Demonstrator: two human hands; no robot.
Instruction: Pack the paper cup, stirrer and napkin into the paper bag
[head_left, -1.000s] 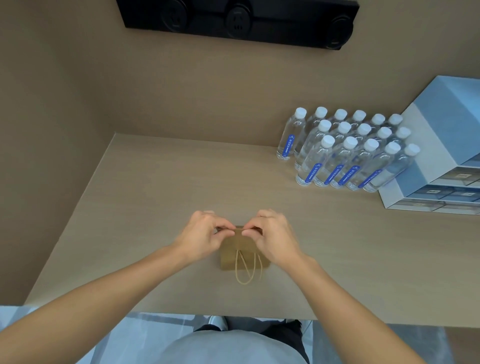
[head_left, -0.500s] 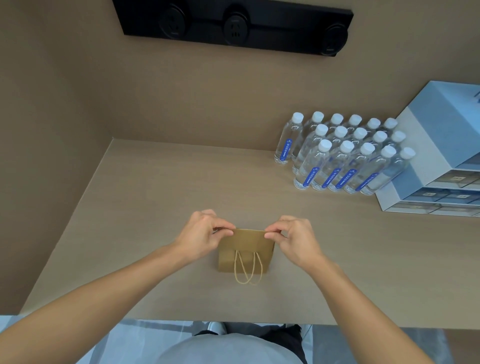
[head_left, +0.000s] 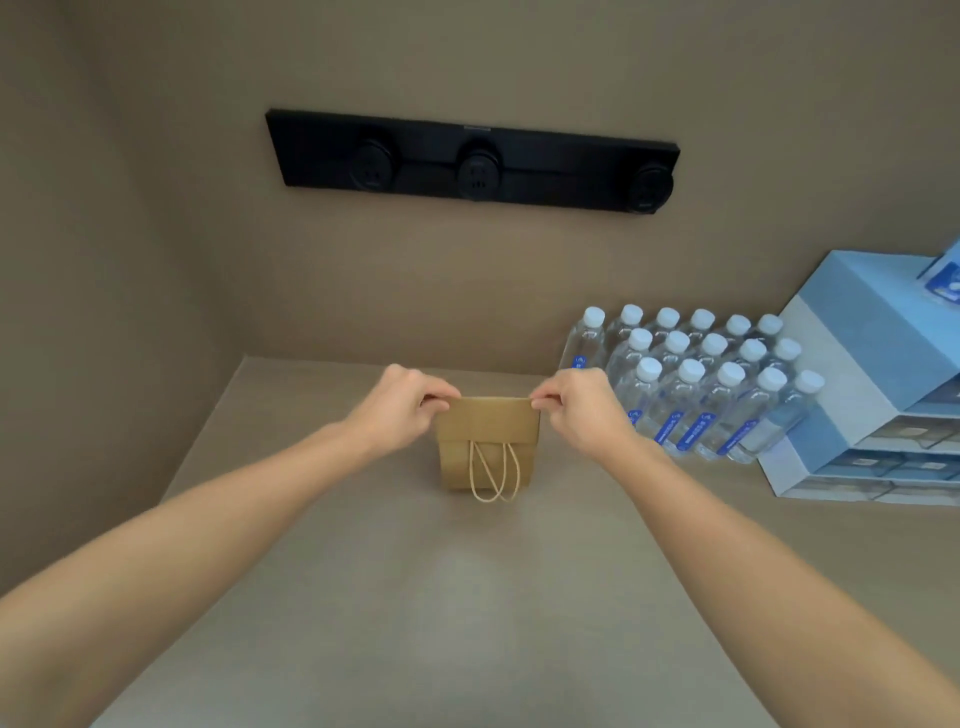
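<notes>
Both hands are working at frame centre: left hand (head_left: 402, 410) is pinching the left corner of the paper bag's (head_left: 487, 444) folded top, right hand (head_left: 582, 410) is pinching the right corner, each with thumb and fingers closed on the edge. Bag is standing upright on the beige table (head_left: 467, 597), just above the middle of the frame, top flap folded over toward the viewer, twisted-cord handles (head_left: 493, 475) hanging down its front face.

Handling, as a judgement: bag is looking light and thin-walled, stiff only along creases; it is likely crushing or tipping under a hard squeeze. Corners of the fold, or the cord handles, are reading as the safest holds.

Hidden or unclear: bag mouth is shut, so the interior is not showing; cup, stirrer and napkin are nowhere visible, and whether they are inside cannot be told. Fingertips are tucking behind the fold.

Right of frame: water bottles (head_left: 696, 384) are standing in rows, blue-and-white boxes (head_left: 857, 384) beyond them, cut off by the frame edge. Black socket strip (head_left: 472, 161) is sitting on the wall, upper centre.
</notes>
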